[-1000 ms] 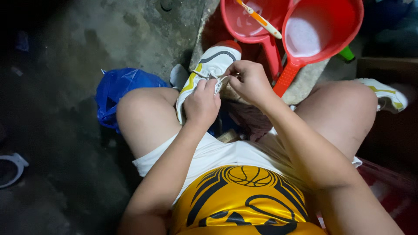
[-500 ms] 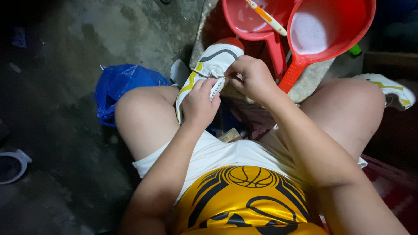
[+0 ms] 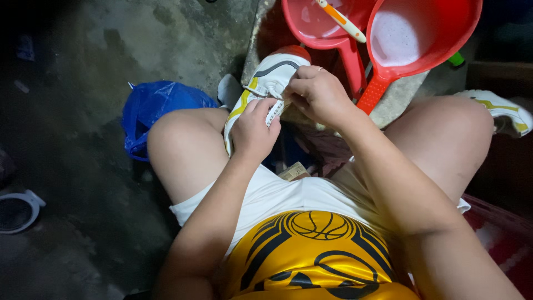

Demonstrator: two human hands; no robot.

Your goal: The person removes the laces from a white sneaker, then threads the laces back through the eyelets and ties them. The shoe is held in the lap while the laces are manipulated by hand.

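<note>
Single head-worn view, looking steeply down from close above onto lap, knees and concrete floor [image 3: 83, 166] beyond.

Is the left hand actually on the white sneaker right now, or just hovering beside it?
Touching. The head view shows the left hand wrapped around the white sneaker, fingers pressed against its side with no gap visible.

Dim corner with a rough concrete floor

The grey, stained concrete floor [image 3: 166, 39] is lit near 12 o'clock and fades to black toward 9 and 10 o'clock; a raised stone slab [image 3: 397, 103] sits at 1 o'clock, deep shadow at 3 o'clock.
</note>
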